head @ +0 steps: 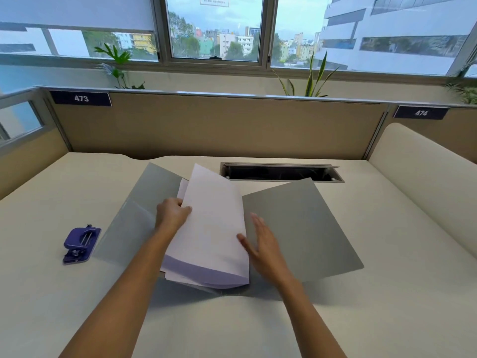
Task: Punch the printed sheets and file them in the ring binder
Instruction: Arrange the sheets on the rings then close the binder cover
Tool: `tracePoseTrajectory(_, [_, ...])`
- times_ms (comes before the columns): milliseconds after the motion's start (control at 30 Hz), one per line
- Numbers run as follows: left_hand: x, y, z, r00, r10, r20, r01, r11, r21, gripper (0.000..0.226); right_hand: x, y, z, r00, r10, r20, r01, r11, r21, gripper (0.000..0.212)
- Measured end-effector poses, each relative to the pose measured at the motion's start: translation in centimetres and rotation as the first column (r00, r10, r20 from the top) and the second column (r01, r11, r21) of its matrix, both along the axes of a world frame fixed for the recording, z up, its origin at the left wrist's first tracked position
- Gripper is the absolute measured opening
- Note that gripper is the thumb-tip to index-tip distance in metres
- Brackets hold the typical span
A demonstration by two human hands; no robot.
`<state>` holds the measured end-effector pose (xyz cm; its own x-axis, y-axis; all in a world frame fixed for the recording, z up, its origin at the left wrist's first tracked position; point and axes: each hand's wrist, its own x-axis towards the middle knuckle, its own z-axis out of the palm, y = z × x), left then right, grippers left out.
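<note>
Sheets (211, 228) in open binder (304, 223): filing apparently begun.
Left hand (171, 213) fingers clamp sheets; right hand (263, 244) fingers apart.

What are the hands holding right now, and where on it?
The left hand grips the printed sheets by their left edge; the right hand is open.

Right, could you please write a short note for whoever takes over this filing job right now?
Left grip holds the sheets by their left edge, top pages lifted.
Right grip is open, at their right edge.
The sheets sit over the middle of the open binder on the desk; the punch lies to its left, untouched.
Done: cannot tell whether holes are punched; rings hidden.
Left: seat the sheets on the rings, close the binder.
</note>
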<state>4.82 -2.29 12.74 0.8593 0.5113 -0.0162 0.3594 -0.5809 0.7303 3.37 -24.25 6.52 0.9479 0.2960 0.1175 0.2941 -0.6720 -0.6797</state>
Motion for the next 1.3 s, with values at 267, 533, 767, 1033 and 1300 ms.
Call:
tracePoseTrajectory(267, [-0.7, 1.0, -0.7, 0.995, 0.089, -0.052, -0.08, 0.985, 0.15, 0.025, 1.0, -3.3, -4.7, 0.986, -0.15, 0.07, 0.165, 0.923, -0.349, 0.063])
tracePoseTrajectory(533, [-0.8, 0.8, -1.5, 0.988, 0.112, -0.103, -0.065, 0.922, 0.381, 0.027, 1.1, -3.5, -6.5, 0.983, -0.177, 0.042, 0.179, 0.9, -0.397, 0.095])
tracePoseTrajectory(767, [-1.6, 3.4, 1.0, 0.972, 0.216, 0.087, -0.223, 0.754, 0.618, 0.044, 1.0, -3.5, -6.3, 0.983, -0.178, 0.039, 0.178, 0.899, -0.4, 0.096])
tracePoseTrajectory(1033, [-4.5, 8.4, 6.6, 0.978, 0.106, -0.182, -0.112, 0.993, -0.023, 0.037, 1.4, -3.6, -5.6, 0.988, -0.156, -0.023, 0.137, 0.924, -0.356, 0.054])
tracePoseTrajectory(1300, [-5.6, 7.1, 7.9, 0.996, 0.037, -0.077, -0.063, 0.925, -0.374, 0.034, -0.8, 1.1, -2.2, 0.986, 0.085, -0.142, -0.064, 0.987, 0.148, 0.048])
